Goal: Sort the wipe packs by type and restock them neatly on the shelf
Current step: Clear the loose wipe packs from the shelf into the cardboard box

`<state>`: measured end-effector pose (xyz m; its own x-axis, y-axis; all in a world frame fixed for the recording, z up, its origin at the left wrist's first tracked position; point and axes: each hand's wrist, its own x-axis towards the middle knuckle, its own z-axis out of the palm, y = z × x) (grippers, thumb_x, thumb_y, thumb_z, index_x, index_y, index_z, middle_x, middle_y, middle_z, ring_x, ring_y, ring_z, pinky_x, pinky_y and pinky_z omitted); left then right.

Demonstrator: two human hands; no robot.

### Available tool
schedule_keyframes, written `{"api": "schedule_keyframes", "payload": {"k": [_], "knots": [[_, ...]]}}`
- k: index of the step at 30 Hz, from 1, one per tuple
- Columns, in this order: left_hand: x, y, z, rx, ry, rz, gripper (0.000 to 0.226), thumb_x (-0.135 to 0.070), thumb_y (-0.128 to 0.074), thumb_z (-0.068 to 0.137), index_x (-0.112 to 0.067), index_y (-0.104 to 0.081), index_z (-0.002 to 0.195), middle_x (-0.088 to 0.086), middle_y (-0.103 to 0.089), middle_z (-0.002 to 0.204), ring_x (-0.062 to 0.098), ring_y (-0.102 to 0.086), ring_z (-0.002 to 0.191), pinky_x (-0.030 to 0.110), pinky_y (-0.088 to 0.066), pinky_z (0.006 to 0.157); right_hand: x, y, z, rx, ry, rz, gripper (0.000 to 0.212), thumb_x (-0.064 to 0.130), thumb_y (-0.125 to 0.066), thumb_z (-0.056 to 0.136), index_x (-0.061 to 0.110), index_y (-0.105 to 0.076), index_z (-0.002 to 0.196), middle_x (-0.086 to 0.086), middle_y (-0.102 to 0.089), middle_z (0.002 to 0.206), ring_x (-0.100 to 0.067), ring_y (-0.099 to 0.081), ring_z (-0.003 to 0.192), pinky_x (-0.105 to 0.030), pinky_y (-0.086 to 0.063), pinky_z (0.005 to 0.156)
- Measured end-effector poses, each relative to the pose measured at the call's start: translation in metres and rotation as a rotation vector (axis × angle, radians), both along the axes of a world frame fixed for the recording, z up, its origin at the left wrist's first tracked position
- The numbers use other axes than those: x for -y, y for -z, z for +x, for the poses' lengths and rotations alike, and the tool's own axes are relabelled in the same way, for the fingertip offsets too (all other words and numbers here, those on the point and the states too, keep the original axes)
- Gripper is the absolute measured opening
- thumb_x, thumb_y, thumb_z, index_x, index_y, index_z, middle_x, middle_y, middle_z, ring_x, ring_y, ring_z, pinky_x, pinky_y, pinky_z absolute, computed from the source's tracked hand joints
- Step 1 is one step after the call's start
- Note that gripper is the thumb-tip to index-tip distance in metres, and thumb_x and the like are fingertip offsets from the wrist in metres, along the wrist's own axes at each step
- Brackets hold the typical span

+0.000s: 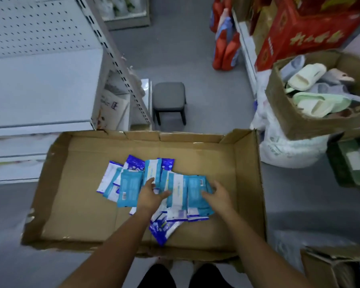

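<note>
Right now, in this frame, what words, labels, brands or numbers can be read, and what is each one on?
Nothing is sharp enough to quote.
Red carton: large yellow Chinese characters, too blurred to read.
Wipe packs: barcodes and small print, too small to read.
White sack: faint print, blurred.
Card: dark marks, unreadable.

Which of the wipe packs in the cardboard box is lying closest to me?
The dark blue and white wipe pack poking out of the pile toward the near wall of the open brown cardboard box. The other packs all lie farther in.
</note>
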<state>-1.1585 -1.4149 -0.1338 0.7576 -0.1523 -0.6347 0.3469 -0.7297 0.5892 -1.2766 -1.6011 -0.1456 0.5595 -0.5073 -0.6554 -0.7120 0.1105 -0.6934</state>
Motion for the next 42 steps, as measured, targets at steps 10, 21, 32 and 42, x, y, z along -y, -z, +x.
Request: {"api": "schedule_keyframes", "payload": {"k": [10,21,32,42], "knots": [[-0.092,-0.091,0.001,0.151,-0.290,-0.518,0.037,-0.022,-0.071,0.091,-0.027,-0.057,0.125,-0.009,-0.063,0.129,0.002,-0.057,0.123,0.017,-0.047,0.099,-0.094,-0.110,0.075,0.418,-0.243,0.209,0.039,-0.001,-0.064,0.091,0.013,-0.057,0.128,0.001,-0.063,0.126,-0.009,-0.059,0.116,-0.009,-0.049,0.086],[-0.347,-0.157,0.013,0.487,-0.501,-0.534,0.052,-0.048,-0.066,0.090,-0.034,-0.053,0.139,-0.022,-0.055,0.138,-0.007,-0.049,0.128,0.024,-0.044,0.108,-0.340,-0.170,0.163,0.572,-0.653,0.253,0.042,-0.006,-0.059,0.093,0.018,-0.053,0.127,-0.001,-0.060,0.129,0.009,-0.059,0.109,-0.012,-0.047,0.091],[-0.604,-0.185,0.056,0.606,-0.592,-0.546,0.059,-0.061,-0.061,0.082,-0.042,-0.052,0.137,-0.025,-0.052,0.141,-0.001,-0.044,0.136,0.047,-0.038,0.115,-0.598,-0.223,0.226,0.640,-0.807,0.212,0.043,0.015,-0.066,0.094,0.026,-0.056,0.134,0.011,-0.062,0.133,-0.001,-0.055,0.125,-0.037,-0.041,0.113],[-0.743,-0.187,0.161,0.680,-0.646,-0.537,0.054,-0.049,-0.062,0.088,-0.036,-0.052,0.140,-0.022,-0.053,0.142,0.000,-0.044,0.136,0.048,-0.037,0.116,-0.740,-0.225,0.352,0.665,-0.900,0.201,0.043,0.019,-0.067,0.094,0.032,-0.057,0.133,0.017,-0.064,0.129,0.001,-0.057,0.123,-0.045,-0.044,0.110]]}}
